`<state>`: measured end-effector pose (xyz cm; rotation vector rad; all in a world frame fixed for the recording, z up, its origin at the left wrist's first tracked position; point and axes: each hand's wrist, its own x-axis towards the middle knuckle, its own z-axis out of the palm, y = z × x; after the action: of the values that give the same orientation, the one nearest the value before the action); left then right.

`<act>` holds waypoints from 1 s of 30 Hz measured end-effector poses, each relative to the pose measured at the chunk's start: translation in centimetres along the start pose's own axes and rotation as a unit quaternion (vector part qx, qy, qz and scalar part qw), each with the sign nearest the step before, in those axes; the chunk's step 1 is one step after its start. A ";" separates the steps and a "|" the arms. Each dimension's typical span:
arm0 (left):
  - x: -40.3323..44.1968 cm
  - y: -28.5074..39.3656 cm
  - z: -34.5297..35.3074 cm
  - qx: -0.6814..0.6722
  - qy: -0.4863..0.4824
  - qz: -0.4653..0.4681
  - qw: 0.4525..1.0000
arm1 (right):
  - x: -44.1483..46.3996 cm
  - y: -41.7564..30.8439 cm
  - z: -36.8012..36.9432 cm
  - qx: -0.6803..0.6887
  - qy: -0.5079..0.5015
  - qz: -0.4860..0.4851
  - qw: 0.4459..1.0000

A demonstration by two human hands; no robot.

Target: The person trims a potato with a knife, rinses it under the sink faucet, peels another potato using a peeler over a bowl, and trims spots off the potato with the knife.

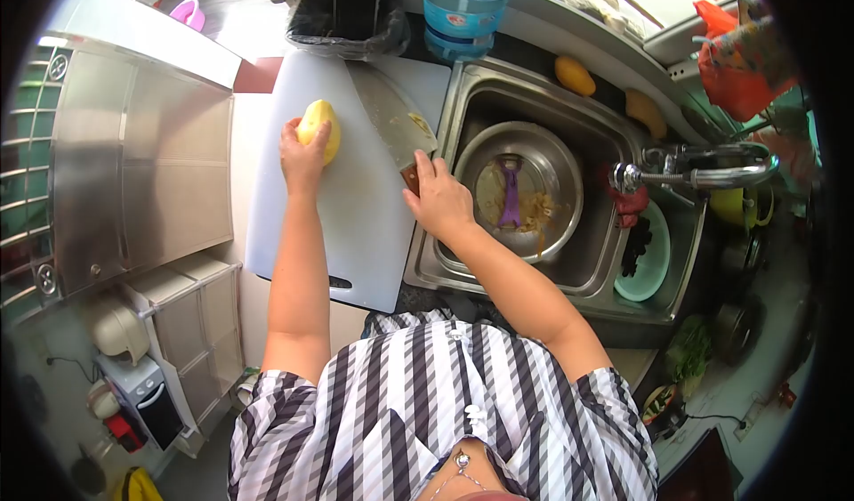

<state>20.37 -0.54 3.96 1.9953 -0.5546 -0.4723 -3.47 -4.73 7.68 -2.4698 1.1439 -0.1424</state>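
Note:
On the white cutting board, my left hand is wrapped round a peeled yellow potato near the board's upper left. A broad knife lies flat on the board with its wooden handle toward me; small yellow scraps stick to its blade. Over that handle is my right hand, fingers apart and fingertips at the handle and the blade's heel. Right of the board, a metal bowl in the sink holds a purple peeler and peelings.
Behind the board stand a black-lined bin with a phone and a large water bottle. Two unpeeled yellow-brown pieces lie behind the sink. A faucet reaches over it; a green bowl sits at the right.

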 end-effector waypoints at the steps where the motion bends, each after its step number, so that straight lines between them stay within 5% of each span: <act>1: 0.4 -0.1 -0.2 0.015 -0.005 0.016 1.000 | -0.2 0.0 -0.1 0.016 -0.001 -0.002 1.000; 6: -2.7 3.4 1.4 0.089 0.015 -0.035 0.995 | -2.4 3.9 -3.6 0.073 -0.138 0.090 0.984; 11: -7.4 3.1 1.4 0.051 0.047 0.034 0.997 | -6.0 6.4 -4.3 0.279 -0.048 0.047 0.958; 14: -7.7 0.0 0.7 -0.010 0.041 0.059 0.997 | -7.6 6.4 -5.0 0.293 -0.027 0.022 0.956; 18: -9.2 2.1 -0.3 0.108 0.136 0.049 0.983 | -9.5 7.0 -6.2 0.295 -0.024 0.044 0.954; 20: -11.6 2.5 0.0 0.018 0.092 0.052 0.994 | -10.2 6.7 -6.7 0.291 -0.007 0.050 0.955; 21: -13.3 1.8 1.8 -0.146 -0.021 0.052 0.988 | -10.6 6.6 -6.9 0.291 0.000 0.053 0.955; 24: -21.0 7.9 6.2 -0.245 -0.353 -0.235 0.872 | -12.3 6.4 -6.6 0.289 0.024 0.045 0.956; 25: -22.7 7.1 8.5 -0.390 -0.386 -0.261 0.794 | -12.9 6.3 -6.5 0.290 0.030 0.053 0.955; 29: -23.0 7.8 9.8 -0.433 -0.412 -0.253 0.761 | -13.3 7.1 -8.5 0.192 0.061 -0.009 0.980; 30: -22.6 7.8 9.8 -0.389 -0.425 -0.225 0.786 | -13.0 7.5 -9.6 0.163 0.135 -0.031 0.977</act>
<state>-4.92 1.97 8.68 0.9995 -0.2984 -1.6477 -19.85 -2.44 14.36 -2.2365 1.0490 -0.6482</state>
